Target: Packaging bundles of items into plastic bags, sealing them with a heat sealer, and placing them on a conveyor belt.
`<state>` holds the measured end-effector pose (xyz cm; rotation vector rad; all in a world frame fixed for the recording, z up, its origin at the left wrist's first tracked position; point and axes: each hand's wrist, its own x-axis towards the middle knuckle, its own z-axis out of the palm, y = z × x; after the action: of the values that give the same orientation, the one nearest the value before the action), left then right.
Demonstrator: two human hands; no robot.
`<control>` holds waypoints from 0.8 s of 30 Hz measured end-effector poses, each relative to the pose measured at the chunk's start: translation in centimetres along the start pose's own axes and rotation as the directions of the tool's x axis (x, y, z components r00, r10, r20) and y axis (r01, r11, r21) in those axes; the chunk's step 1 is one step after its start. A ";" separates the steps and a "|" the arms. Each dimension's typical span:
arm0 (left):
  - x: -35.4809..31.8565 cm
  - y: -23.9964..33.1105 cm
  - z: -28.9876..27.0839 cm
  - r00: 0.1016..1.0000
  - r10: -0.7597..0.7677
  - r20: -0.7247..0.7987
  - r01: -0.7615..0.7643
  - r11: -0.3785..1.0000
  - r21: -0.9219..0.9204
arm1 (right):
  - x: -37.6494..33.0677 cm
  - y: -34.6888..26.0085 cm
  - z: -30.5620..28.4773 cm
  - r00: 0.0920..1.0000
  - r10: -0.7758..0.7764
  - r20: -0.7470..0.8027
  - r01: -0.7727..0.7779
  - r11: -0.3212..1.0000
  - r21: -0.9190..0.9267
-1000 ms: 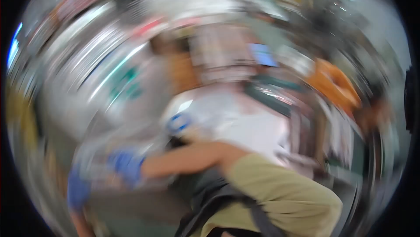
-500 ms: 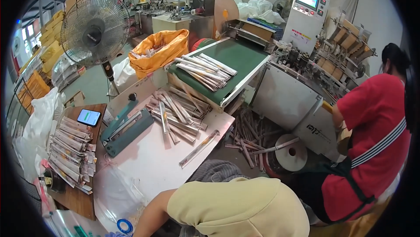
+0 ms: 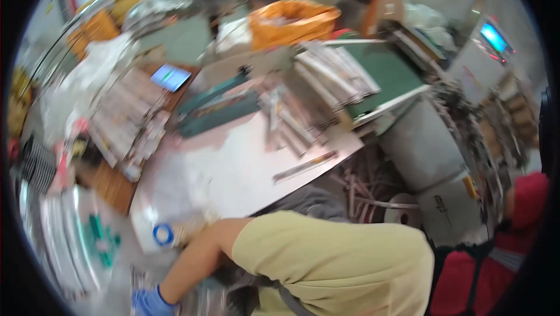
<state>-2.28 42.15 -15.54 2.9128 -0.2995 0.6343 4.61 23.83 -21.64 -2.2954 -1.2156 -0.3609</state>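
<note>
At the lower left edge my right hand (image 3: 150, 302) wears a blue glove, its arm crossing from the right in a short yellow-beige sleeve. Its fingers are blurred and cut off by the frame's edge, so I cannot tell what they hold. Close beside it lie shiny clear plastic wrappings (image 3: 81, 240) with green marks. A blue tape ring (image 3: 163, 234) lies above the hand, at the white table's near corner. My left hand is out of view.
The white table (image 3: 233, 158) bears a green bag sealer (image 3: 219, 112) and slim paper packets (image 3: 289, 123). More packets (image 3: 125, 114) and a phone (image 3: 170, 77) lie on a wooden board. Behind are a green conveyor (image 3: 388, 65) and an orange sack (image 3: 294, 21). A co-worker in red (image 3: 466, 281) is at right.
The view has swung left and down, blurring everything, so the scene sits further right. My right forearm and gloved hand have come into view at the lower left.
</note>
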 end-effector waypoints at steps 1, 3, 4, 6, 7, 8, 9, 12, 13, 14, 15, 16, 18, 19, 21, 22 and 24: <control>-1.0 -0.9 -0.3 0.994 0.092 0.055 -0.090 0.995 -0.037 | 1.7 -1.0 0.3 0.973 0.017 0.232 -0.012 1.000 -0.023; -2.4 1.1 1.7 0.964 0.092 -0.250 -0.081 0.995 0.052 | 2.2 -0.9 1.7 0.921 0.102 0.377 -0.070 0.993 -0.098; -3.3 3.1 1.2 0.957 -0.064 -0.284 0.052 0.997 -0.050 | 2.3 -1.0 2.4 0.947 0.131 0.294 -0.102 0.989 -0.111; -6.7 3.0 4.3 0.864 -0.279 -0.418 0.114 0.919 -0.377 | 2.1 -0.2 1.9 0.959 0.104 0.262 -0.105 0.994 -0.010; -7.5 2.6 5.2 0.782 -0.360 -0.508 0.009 0.822 -0.569 | 2.5 -0.7 1.4 0.978 0.107 0.178 -0.110 0.994 0.007; -9.5 2.9 6.1 0.742 -0.434 -0.511 0.127 0.839 -0.529 | 2.7 -1.1 0.7 0.988 0.118 0.096 -0.121 0.992 0.023; -8.9 8.1 6.7 0.714 -0.506 -0.484 0.234 0.823 -0.517 | 1.3 -0.1 -1.0 0.983 0.176 0.061 -0.180 0.981 0.074; -10.0 7.4 7.3 0.865 -0.464 -0.190 0.204 0.671 -0.713 | -3.5 1.8 -8.3 0.948 0.291 -0.128 -0.264 0.945 0.194; -9.9 7.8 7.4 0.905 -0.422 -0.059 0.217 0.575 -0.789 | -5.7 1.4 -11.0 0.905 0.364 -0.218 -0.279 0.898 0.341; -8.3 9.8 8.1 0.942 -0.323 0.086 0.235 0.455 -0.859 | -9.7 1.5 -14.7 0.827 0.479 -0.295 -0.309 0.825 0.473; -5.9 11.1 8.7 0.953 -0.223 0.203 0.271 0.336 -0.902 | -12.8 2.5 -16.5 0.852 0.444 -0.279 -0.199 0.766 0.612; -2.8 12.9 9.5 0.948 -0.082 0.308 0.318 0.209 -0.925 | -16.5 3.4 -18.1 0.850 0.464 -0.251 -0.056 0.551 0.832; -3.1 23.1 9.6 0.878 0.210 0.429 0.445 -0.033 -0.895 | -23.6 3.6 -18.9 0.751 0.660 -0.008 -0.114 0.142 0.983; -0.2 27.1 10.3 0.815 0.378 0.438 0.518 -0.137 -0.845 | -27.9 3.9 -18.0 0.646 0.762 -0.046 -0.055 0.107 0.993; -1.0 29.3 14.9 0.707 0.580 0.405 0.607 -0.205 -0.767 | -33.9 3.1 -16.6 0.463 0.886 -0.043 -0.120 0.111 0.987; -1.4 33.1 15.0 0.673 0.607 0.422 0.689 -0.308 -0.656 | -37.4 3.1 -15.0 0.356 0.930 -0.094 -0.128 0.148 0.981; -3.4 35.8 21.7 0.664 0.638 0.391 0.636 -0.207 -0.744 | -43.6 4.3 -10.5 0.164 0.985 -0.050 -0.277 0.094 0.956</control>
<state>-4.70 4.02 -32.98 1.0801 -0.5304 -0.8181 -16.33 -14.04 -34.13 -1.2672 0.4212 -0.2018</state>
